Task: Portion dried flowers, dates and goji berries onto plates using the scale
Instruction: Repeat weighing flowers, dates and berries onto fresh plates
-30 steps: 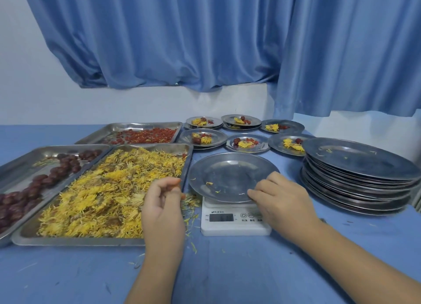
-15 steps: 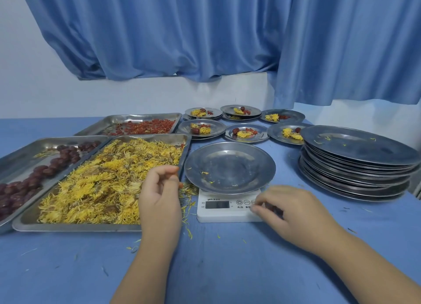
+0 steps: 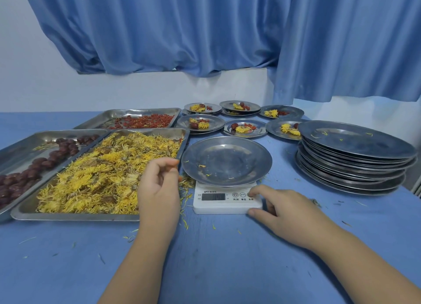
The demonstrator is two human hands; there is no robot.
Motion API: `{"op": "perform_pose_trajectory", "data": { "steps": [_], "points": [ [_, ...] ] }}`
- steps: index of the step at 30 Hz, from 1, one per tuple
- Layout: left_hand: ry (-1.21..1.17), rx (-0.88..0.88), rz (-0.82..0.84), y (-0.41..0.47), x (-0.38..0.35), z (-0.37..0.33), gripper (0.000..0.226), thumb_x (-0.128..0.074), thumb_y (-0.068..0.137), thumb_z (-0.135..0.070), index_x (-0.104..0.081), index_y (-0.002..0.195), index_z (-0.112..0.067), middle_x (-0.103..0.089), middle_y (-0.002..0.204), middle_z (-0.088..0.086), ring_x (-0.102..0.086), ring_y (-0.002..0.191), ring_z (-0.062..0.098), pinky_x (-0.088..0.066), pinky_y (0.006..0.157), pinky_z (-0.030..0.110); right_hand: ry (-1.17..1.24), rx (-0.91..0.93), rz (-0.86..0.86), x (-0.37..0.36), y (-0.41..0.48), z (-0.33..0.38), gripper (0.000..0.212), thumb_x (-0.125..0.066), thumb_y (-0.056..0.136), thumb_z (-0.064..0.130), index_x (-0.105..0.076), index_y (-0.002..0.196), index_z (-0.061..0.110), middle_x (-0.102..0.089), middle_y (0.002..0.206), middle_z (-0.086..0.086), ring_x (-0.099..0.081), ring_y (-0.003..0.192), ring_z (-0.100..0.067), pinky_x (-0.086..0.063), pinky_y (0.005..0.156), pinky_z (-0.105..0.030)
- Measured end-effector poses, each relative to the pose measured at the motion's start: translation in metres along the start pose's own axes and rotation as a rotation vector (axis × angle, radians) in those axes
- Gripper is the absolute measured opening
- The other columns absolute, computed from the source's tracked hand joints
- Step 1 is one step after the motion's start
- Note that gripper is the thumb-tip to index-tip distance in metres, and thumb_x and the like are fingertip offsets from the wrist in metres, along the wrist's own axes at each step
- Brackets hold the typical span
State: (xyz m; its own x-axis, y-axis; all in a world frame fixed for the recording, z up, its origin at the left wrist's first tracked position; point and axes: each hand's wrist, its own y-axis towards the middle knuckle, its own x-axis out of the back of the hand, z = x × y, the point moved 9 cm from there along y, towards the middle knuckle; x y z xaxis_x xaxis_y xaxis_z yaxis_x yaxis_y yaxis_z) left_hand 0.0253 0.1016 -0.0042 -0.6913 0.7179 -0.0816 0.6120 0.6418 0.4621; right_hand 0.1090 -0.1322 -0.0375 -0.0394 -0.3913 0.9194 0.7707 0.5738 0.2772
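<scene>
An empty steel plate (image 3: 226,160) sits on a white digital scale (image 3: 225,201) in the middle of the blue table. My right hand (image 3: 287,215) rests at the scale's right end, index fingertip on the rightmost button and thumb against the front corner. My left hand (image 3: 159,187) hovers over the right end of the tray of yellow dried flowers (image 3: 107,174), fingers loosely curled, holding nothing that I can see. A tray of dark red dates (image 3: 34,164) lies to the left. A tray of goji berries (image 3: 141,121) lies behind.
Several filled plates (image 3: 245,128) stand behind the scale. A tall stack of empty steel plates (image 3: 355,158) stands at the right. Loose petals litter the table near the scale. A blue curtain (image 3: 205,30) hangs over the wall behind.
My right hand left the plate's rim and came down to the scale's buttons. My left hand stayed over the flower tray's right end.
</scene>
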Motion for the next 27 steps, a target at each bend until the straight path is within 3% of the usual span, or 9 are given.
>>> {"op": "perform_pose_trajectory", "data": {
  "steps": [3, 13, 20, 24, 27],
  "points": [
    [0.013, 0.003, 0.009, -0.0003, -0.0008, -0.0002, 0.025, -0.05, 0.094, -0.002, -0.064, 0.092, -0.023, -0.061, 0.085, -0.002, -0.053, 0.07, 0.002, -0.043, 0.062, 0.01, 0.021, -0.011, -0.004, -0.0009, 0.0003, -0.0007, 0.032, -0.047, 0.084, 0.063, -0.045, 0.109, 0.043, -0.051, 0.062, 0.013, -0.049, 0.062, 0.0, -0.03, 0.05, -0.019],
    [0.018, 0.032, 0.033, -0.0008, -0.0035, 0.0017, 0.024, -0.051, 0.095, -0.005, -0.064, 0.092, -0.025, -0.061, 0.087, 0.001, -0.053, 0.07, -0.001, -0.042, 0.061, 0.009, 0.105, -0.099, 0.017, -0.005, 0.0045, 0.0009, 0.021, -0.053, 0.086, 0.053, -0.048, 0.097, 0.036, -0.05, 0.059, 0.009, -0.049, 0.059, -0.006, -0.039, 0.054, -0.027],
    [0.038, 0.04, 0.041, -0.0004, -0.0045, 0.0047, 0.025, -0.051, 0.094, -0.005, -0.064, 0.092, -0.027, -0.061, 0.09, 0.004, -0.053, 0.073, 0.005, -0.04, 0.06, 0.011, 0.193, -0.139, 0.039, -0.0051, 0.0067, -0.0009, 0.018, -0.056, 0.084, 0.052, -0.05, 0.086, 0.036, -0.051, 0.057, 0.025, -0.044, 0.052, -0.005, -0.035, 0.051, -0.026],
    [0.05, 0.033, 0.042, -0.0001, -0.0049, 0.0045, 0.026, -0.051, 0.094, -0.005, -0.064, 0.093, -0.028, -0.062, 0.091, 0.004, -0.054, 0.076, 0.006, -0.041, 0.061, 0.012, 0.182, -0.149, 0.012, -0.002, 0.0068, 0.0003, 0.021, -0.054, 0.085, 0.054, -0.05, 0.088, 0.034, -0.052, 0.056, 0.012, -0.048, 0.055, -0.006, -0.035, 0.05, -0.026],
    [0.067, 0.025, 0.043, 0.0002, -0.0049, 0.0044, 0.025, -0.052, 0.095, -0.006, -0.064, 0.092, -0.029, -0.062, 0.091, 0.004, -0.054, 0.075, 0.006, -0.041, 0.06, 0.012, 0.064, -0.113, -0.014, -0.0008, 0.003, 0.0062, 0.024, -0.048, 0.087, 0.058, -0.046, 0.095, 0.036, -0.055, 0.066, 0.012, -0.053, 0.066, -0.009, -0.04, 0.055, -0.028]
  ]
}}
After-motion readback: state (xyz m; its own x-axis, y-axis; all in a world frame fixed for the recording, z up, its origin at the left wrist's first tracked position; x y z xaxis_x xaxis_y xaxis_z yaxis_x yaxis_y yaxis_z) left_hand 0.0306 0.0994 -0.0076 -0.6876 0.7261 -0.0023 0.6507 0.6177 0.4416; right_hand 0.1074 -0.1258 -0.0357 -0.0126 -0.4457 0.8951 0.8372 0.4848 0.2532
